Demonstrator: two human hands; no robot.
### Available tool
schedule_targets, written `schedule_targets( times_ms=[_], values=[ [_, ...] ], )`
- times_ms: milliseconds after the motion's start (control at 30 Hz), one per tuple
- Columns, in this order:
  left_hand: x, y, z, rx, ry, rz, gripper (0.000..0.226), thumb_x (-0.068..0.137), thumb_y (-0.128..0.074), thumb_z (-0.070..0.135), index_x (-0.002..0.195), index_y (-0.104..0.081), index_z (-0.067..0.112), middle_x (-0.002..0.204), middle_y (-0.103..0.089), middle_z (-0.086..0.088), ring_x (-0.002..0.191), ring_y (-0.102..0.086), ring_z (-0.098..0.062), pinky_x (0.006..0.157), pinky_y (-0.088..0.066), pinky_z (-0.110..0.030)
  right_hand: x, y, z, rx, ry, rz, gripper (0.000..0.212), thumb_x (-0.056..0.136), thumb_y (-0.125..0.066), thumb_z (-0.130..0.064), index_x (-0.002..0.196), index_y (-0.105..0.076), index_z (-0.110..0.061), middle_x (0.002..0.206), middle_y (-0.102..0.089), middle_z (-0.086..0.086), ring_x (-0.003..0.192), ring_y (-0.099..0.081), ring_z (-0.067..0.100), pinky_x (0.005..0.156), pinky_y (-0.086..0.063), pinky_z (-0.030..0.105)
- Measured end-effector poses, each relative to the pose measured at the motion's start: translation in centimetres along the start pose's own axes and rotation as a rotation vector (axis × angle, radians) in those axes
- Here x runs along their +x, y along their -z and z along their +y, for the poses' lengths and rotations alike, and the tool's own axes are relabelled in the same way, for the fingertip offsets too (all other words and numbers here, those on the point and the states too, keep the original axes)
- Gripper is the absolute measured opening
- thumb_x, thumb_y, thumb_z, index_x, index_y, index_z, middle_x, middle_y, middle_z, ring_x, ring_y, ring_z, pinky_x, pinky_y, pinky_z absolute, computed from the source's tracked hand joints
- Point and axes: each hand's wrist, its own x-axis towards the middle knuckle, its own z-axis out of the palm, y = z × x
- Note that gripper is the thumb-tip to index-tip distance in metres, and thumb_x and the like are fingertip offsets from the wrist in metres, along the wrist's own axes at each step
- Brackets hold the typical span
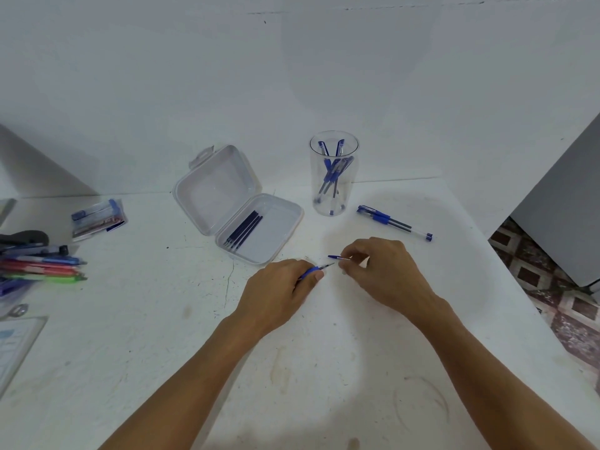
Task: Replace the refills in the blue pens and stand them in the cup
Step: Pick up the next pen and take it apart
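**Desk:** Report containers.

**Operator:** 1. I see the clear cup (352, 190) upright at the back of the bench (324, 368). It holds several blue pens (332, 172), leaning and crossed.
2. Left of the cup stands an open clear case (217, 190), its lid tilted up behind the tray. A row of dark refills (243, 229) lies in the tray, on the side farther from the cup.

**Desk:** Hand pose?

**Operator:** Both hands are in front of the cup, on my near side.
- Left hand (279, 293): the grip is closed around the held pen (313, 271). The fingers curl over the barrel and hide most of it. The blue sleeve and the point project toward the other hand.
- Right hand (380, 271): thumb and fingertips pinch a small blue-ended part (336, 256). I cannot tell whether it is a cap or a nose piece, because the fingers cover its rear half.
- The part and the pen's point are near each other but not touching.

**Desk:** Surroundings?

**Operator:** Just right of the cup, two loose pens (394, 222) lie side by side on the bench. Well left of the cup, beyond the case, lies a flat clear packet (97, 217) with blue contents. Farther left still are a bundle of coloured pens (42, 267) and a laminated card (16, 345), both at the frame edge.
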Motion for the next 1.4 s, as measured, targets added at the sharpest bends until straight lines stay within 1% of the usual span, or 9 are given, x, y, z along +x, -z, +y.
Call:
schedule_targets(
  times_ms=[67, 167, 267, 367, 533, 733, 967, 1200, 1400],
  values=[
    [0.0, 0.1, 0.1, -0.025, -0.007, 0.014, 0.040, 0.097, -0.030, 0.057, 0.090, -0.059, 0.031, 0.067, -0.052, 0.015, 0.062, -0.051, -0.006, 0.053, -0.038, -0.022, -0.5, 0.5, -0.3, 0.212, -0.031, 0.078, 0.018, 0.091, -0.065, -0.037, 0.104, -0.073, -0.026, 0.093, -0.073, -0.012, 0.081, -0.064, 0.001, 0.073, -0.043, 0.009],
    [0.1, 0.3, 0.5, -0.071, -0.020, 0.044, 0.026, 0.100, -0.035, 0.052, 0.087, -0.052, 0.038, 0.064, -0.049, 0.016, 0.060, -0.049, -0.004, 0.053, -0.036, -0.022, -1.2, 0.5, -1.0, 0.536, -0.116, 0.015, 0.019, 0.089, -0.067, -0.042, 0.097, -0.075, -0.027, 0.081, -0.075, -0.008, 0.068, -0.067, 0.002, 0.067, -0.051, 0.017],
    [0.3, 0.2, 1.1, -0.097, -0.034, 0.056, 0.035, 0.100, -0.033, 0.055, 0.099, -0.061, 0.033, 0.069, -0.054, 0.015, 0.062, -0.051, -0.005, 0.053, -0.042, -0.024, -1.7, 0.1, -1.5, 0.761, -0.185, -0.057, 0.015, 0.089, -0.070, -0.033, 0.096, -0.076, -0.022, 0.082, -0.075, -0.003, 0.066, -0.066, 0.005, 0.067, -0.054, 0.021],
    [0.4, 0.3, 1.6, -0.094, -0.043, 0.050, 0.042, 0.099, -0.031, 0.057, 0.107, -0.063, 0.031, 0.076, -0.060, 0.013, 0.067, -0.055, -0.006, 0.057, -0.049, -0.030, -1.9, -0.1, -1.5, 0.850, -0.206, -0.058, 0.012, 0.089, -0.071, -0.026, 0.095, -0.077, -0.018, 0.084, -0.076, 0.002, 0.068, -0.065, 0.008, 0.068, -0.054, 0.022],
    [0.3, 0.4, 1.8, -0.082, -0.055, 0.061, 0.022, 0.101, -0.036, 0.051, 0.082, -0.043, 0.042, 0.063, -0.047, 0.015, 0.059, -0.047, -0.005, 0.052, -0.032, -0.022, -1.9, 0.4, -1.0, 0.981, -0.295, -0.010, 0.011, 0.089, -0.071, -0.023, 0.097, -0.075, -0.016, 0.088, -0.077, 0.005, 0.074, -0.071, 0.015, 0.067, -0.055, 0.024],
    [0.3, 0.7, 0.6, -0.035, -0.032, 0.080, 0.038, 0.099, -0.033, 0.055, 0.104, -0.063, 0.031, 0.079, -0.061, 0.015, 0.068, -0.054, -0.005, 0.060, -0.046, -0.025, -2.0, 3.1, 1.0, 1.182, -0.333, 0.107, 0.005, 0.089, -0.069, -0.014, 0.092, -0.071, -0.009, 0.083, -0.074, 0.009, 0.076, -0.072, 0.018, 0.070, -0.057, 0.027],
    [0.2, 0.9, 0.1, -0.006, -0.032, 0.089, 0.048, 0.097, -0.031, 0.059, 0.111, -0.064, 0.027, 0.085, -0.062, 0.017, 0.071, -0.055, -0.003, 0.065, -0.052, -0.028, -2.5, 5.4, 3.4, 1.229, -0.318, 0.211, 0.006, 0.088, -0.067, -0.002, 0.088, -0.068, -0.007, 0.081, -0.072, 0.011, 0.076, -0.072, 0.019, 0.069, -0.059, 0.025],
    [1.3, 1.2, 3.0, -0.468, 0.153, 0.130, 0.027, 0.099, -0.049, 0.040, 0.098, -0.069, 0.022, 0.076, -0.066, 0.005, 0.049, -0.042, -0.003, 0.054, -0.037, -0.014, -3.9, 3.4, 2.7, 1.187, -0.290, 0.152, 0.007, 0.082, -0.072, 0.002, 0.086, -0.067, -0.002, 0.082, -0.073, 0.016, 0.080, -0.072, 0.024, 0.073, -0.059, 0.028],
    [1.7, 1.7, 3.2, -0.568, 0.252, 0.192, 0.032, 0.097, -0.047, 0.047, 0.104, -0.070, 0.026, 0.085, -0.070, 0.013, 0.054, -0.047, 0.000, 0.063, -0.043, -0.018, -4.5, 3.3, 2.3, 0.692, -0.175, 0.050, 0.014, 0.079, -0.081, -0.020, 0.091, -0.073, -0.020, 0.076, -0.074, 0.000, 0.069, -0.068, 0.011, 0.069, -0.056, 0.020]
  ],
)
